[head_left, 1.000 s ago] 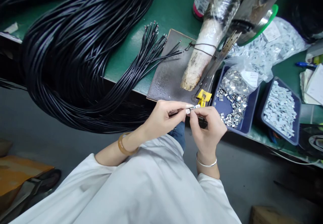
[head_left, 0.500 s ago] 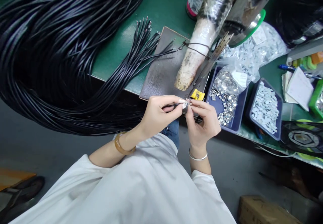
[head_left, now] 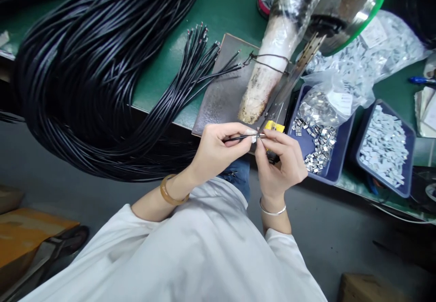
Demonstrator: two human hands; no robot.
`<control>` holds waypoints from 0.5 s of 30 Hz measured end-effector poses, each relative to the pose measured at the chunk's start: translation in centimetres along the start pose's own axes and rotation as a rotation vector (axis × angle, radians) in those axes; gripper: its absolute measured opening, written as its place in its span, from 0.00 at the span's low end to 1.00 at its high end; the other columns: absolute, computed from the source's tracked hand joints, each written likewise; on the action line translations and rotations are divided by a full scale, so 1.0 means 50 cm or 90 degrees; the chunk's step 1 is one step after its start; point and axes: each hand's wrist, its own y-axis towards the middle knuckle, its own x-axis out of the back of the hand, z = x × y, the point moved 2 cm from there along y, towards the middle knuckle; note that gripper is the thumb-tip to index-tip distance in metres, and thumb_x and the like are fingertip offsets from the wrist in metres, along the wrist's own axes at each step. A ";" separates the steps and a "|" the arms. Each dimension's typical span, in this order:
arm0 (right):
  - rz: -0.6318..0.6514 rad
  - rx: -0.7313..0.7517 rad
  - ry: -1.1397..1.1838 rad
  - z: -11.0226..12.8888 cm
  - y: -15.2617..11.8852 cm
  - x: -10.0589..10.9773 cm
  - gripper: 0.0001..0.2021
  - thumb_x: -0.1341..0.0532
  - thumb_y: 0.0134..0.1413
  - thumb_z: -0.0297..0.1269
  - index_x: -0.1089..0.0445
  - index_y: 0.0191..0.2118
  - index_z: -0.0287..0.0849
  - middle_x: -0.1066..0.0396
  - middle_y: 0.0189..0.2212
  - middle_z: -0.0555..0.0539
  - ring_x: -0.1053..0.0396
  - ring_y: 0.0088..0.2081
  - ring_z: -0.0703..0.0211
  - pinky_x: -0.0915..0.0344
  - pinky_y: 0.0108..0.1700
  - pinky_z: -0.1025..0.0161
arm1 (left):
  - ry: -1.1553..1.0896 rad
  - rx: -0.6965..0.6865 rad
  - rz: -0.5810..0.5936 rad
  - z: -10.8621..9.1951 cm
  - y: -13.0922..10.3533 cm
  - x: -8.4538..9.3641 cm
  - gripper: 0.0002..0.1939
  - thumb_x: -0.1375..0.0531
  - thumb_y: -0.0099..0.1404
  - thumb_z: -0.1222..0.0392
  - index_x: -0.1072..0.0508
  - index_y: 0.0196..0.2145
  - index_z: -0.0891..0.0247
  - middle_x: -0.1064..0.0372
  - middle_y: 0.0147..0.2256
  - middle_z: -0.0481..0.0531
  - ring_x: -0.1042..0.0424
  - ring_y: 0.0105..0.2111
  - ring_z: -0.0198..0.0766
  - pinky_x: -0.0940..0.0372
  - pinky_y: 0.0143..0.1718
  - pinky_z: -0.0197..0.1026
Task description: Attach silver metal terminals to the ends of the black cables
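My left hand [head_left: 218,150] pinches a black cable [head_left: 241,137] near its end, with a tiny white piece at the fingertips. Opposite it, my right hand [head_left: 281,161] is closed, thumb and fingers pinching a small silvery metal piece [head_left: 259,136] at the cable's tip. The fingertips of both hands nearly meet, and they hide much of this piece. Just above them, a narrow metal bar [head_left: 279,95] slants down beside a plastic-wrapped white tube [head_left: 257,84]. A yellow label [head_left: 274,126] shows behind the right fingers.
A thick bundle of black cables [head_left: 85,75] lies at the left, its stripped ends over a brown board [head_left: 218,97]. Right of my hands stand a blue tray [head_left: 308,145] of metal clips and another blue tray [head_left: 410,156] of pale pieces. Plastic bags [head_left: 371,56] lie behind.
The view has shifted slightly, so the bench things at the right appear farther right. Both hands keep their pinch at the cable's tip, with the right fingers slightly adjusted.
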 end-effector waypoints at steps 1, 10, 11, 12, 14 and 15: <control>-0.002 -0.001 0.003 0.001 0.000 0.001 0.11 0.33 0.53 0.23 0.27 0.40 0.46 0.21 0.41 0.49 0.22 0.42 0.60 0.23 0.46 0.59 | 0.004 -0.002 -0.001 -0.003 0.001 0.000 0.04 0.36 0.58 0.66 0.20 0.29 0.68 0.36 0.20 0.45 0.48 0.19 0.24 0.51 0.19 0.30; 0.035 0.014 -0.001 -0.005 -0.012 0.002 0.10 0.35 0.55 0.25 0.30 0.40 0.48 0.21 0.42 0.49 0.21 0.41 0.60 0.23 0.44 0.61 | 0.011 0.068 0.039 0.003 -0.001 0.006 0.05 0.35 0.58 0.64 0.20 0.29 0.69 0.36 0.20 0.46 0.48 0.19 0.25 0.52 0.19 0.31; 0.034 0.014 -0.003 -0.006 -0.012 0.002 0.10 0.35 0.55 0.25 0.30 0.40 0.48 0.21 0.42 0.49 0.21 0.41 0.60 0.23 0.45 0.61 | 0.011 0.068 0.040 0.004 -0.001 0.006 0.05 0.35 0.58 0.64 0.21 0.29 0.69 0.36 0.20 0.46 0.48 0.19 0.25 0.52 0.19 0.31; 0.033 0.013 -0.003 -0.006 -0.013 0.003 0.10 0.34 0.55 0.25 0.30 0.40 0.48 0.21 0.42 0.49 0.21 0.42 0.60 0.23 0.45 0.61 | 0.010 0.068 0.040 0.005 -0.001 0.005 0.05 0.35 0.58 0.64 0.21 0.29 0.69 0.36 0.20 0.46 0.48 0.19 0.25 0.53 0.19 0.31; 0.030 0.012 -0.003 -0.005 -0.013 0.005 0.10 0.34 0.55 0.25 0.30 0.40 0.48 0.21 0.42 0.49 0.21 0.42 0.60 0.23 0.44 0.61 | 0.004 0.070 0.042 0.004 0.000 0.004 0.05 0.35 0.58 0.64 0.21 0.29 0.69 0.37 0.20 0.46 0.48 0.19 0.25 0.53 0.19 0.31; 0.029 0.012 -0.003 -0.005 -0.013 0.005 0.10 0.34 0.55 0.25 0.29 0.40 0.48 0.20 0.42 0.49 0.21 0.42 0.60 0.23 0.44 0.61 | 0.000 0.071 0.043 0.004 0.000 0.003 0.05 0.35 0.58 0.64 0.22 0.29 0.69 0.37 0.20 0.46 0.47 0.20 0.25 0.53 0.19 0.31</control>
